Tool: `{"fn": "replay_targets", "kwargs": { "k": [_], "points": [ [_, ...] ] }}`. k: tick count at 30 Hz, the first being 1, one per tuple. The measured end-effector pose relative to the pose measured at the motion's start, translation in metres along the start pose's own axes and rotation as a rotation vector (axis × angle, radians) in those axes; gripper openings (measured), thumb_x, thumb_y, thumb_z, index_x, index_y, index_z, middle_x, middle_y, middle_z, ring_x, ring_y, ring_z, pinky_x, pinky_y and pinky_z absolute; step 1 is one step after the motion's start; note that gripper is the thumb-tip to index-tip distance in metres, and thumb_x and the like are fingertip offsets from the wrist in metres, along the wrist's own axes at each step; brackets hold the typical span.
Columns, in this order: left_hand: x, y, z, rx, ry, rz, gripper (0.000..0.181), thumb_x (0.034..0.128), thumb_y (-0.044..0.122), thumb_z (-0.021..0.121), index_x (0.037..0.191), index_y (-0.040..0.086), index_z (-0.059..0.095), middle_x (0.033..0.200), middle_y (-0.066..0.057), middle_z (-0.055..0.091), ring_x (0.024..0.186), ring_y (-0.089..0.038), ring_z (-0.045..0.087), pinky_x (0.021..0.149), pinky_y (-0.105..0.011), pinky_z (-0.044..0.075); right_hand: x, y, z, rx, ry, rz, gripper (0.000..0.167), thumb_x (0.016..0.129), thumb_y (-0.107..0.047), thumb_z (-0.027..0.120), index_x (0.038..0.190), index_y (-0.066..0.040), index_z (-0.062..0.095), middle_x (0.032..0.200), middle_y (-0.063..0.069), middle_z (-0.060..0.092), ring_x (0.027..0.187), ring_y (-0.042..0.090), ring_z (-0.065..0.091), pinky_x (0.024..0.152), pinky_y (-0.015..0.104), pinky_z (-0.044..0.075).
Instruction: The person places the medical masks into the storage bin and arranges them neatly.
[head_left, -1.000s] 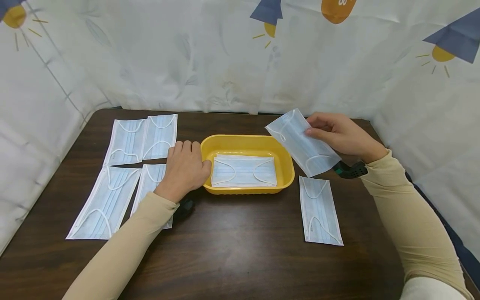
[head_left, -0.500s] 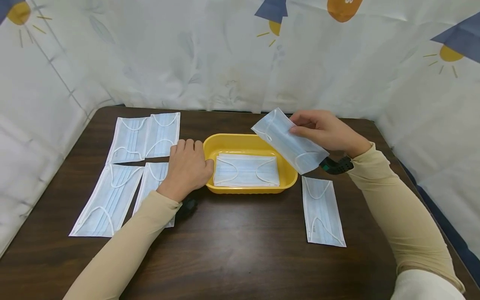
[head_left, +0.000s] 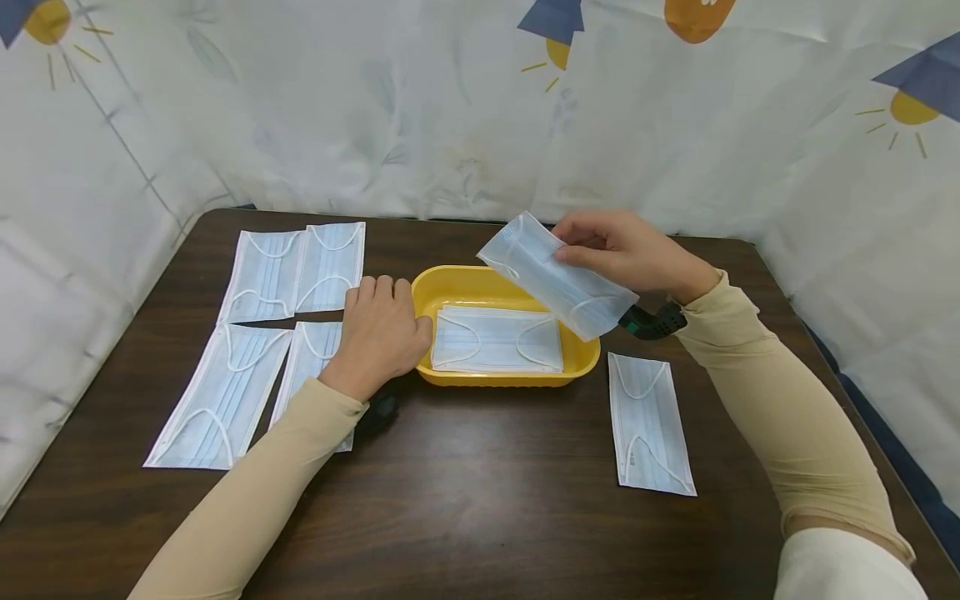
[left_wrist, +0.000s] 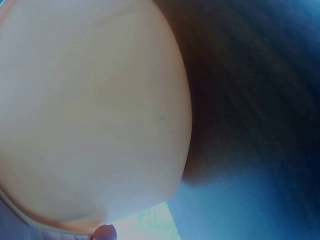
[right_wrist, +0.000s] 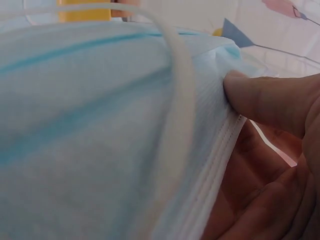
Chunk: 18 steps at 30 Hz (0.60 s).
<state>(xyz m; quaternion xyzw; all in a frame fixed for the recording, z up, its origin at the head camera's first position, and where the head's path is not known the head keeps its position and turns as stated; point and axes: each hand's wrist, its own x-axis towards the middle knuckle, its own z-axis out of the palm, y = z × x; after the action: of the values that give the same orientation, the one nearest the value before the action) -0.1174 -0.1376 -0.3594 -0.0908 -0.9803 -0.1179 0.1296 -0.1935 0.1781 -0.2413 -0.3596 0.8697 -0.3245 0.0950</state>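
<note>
The right hand (head_left: 626, 250) pinches a blue face mask (head_left: 555, 275) by its edge between thumb and fingers, tilted above the right part of a yellow tray (head_left: 480, 380). In the right wrist view the thumb (right_wrist: 265, 97) presses on the mask (right_wrist: 100, 130), an ear loop across the front. Another mask (head_left: 498, 342) lies flat inside the tray. At the tray's left end, the left hand (head_left: 382, 337) grips the rim, thumb toward the inside and fingertips hidden. The left wrist view is mostly filled by the hand, blurred.
Several masks (head_left: 225, 396) lie flat on the dark table (head_left: 480, 500) at the left, one partly under the left forearm. A single mask (head_left: 652, 425) lies right of the tray. A white patterned curtain (head_left: 420, 108) hangs behind the table.
The right hand has carried its mask leftward, from beside the tray to above its right part. The left hand has stayed at the tray's left rim. The head view has shifted slightly.
</note>
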Motion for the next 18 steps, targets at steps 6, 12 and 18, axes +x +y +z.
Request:
{"fn": "replay_targets", "kwargs": {
  "k": [6, 12, 18],
  "points": [
    [0.001, 0.001, 0.000, -0.005, -0.011, -0.004, 0.025, 0.0900, 0.022, 0.046, 0.087, -0.002, 0.051, 0.083, -0.016, 0.047, 0.085, -0.037, 0.041, 0.076, -0.048, 0.033, 0.013, -0.003, 0.010, 0.002, -0.057, -0.075, 0.012, 0.100, -0.013, 0.066, 0.110, -0.008, 0.070, 0.103, 0.006, 0.076, 0.084, 0.015, 0.068, 0.076, 0.024, 0.057],
    [0.001, 0.000, 0.000, -0.006, -0.007, -0.004, 0.025, 0.0899, 0.022, 0.047, 0.087, -0.002, 0.051, 0.083, -0.017, 0.047, 0.085, -0.037, 0.042, 0.076, -0.048, 0.034, 0.023, -0.002, 0.022, -0.008, -0.137, -0.080, 0.010, 0.102, -0.017, 0.064, 0.110, -0.015, 0.070, 0.100, 0.000, 0.071, 0.082, 0.014, 0.063, 0.075, 0.025, 0.052],
    [0.000, 0.000, 0.001, -0.004, 0.005, 0.002, 0.024, 0.0894, 0.022, 0.047, 0.087, -0.002, 0.051, 0.082, -0.016, 0.047, 0.084, -0.037, 0.041, 0.074, -0.047, 0.033, 0.030, 0.000, 0.035, -0.049, -0.206, -0.100, 0.011, 0.102, -0.019, 0.065, 0.112, -0.019, 0.069, 0.100, -0.003, 0.070, 0.080, 0.014, 0.061, 0.076, 0.030, 0.053]
  ]
}}
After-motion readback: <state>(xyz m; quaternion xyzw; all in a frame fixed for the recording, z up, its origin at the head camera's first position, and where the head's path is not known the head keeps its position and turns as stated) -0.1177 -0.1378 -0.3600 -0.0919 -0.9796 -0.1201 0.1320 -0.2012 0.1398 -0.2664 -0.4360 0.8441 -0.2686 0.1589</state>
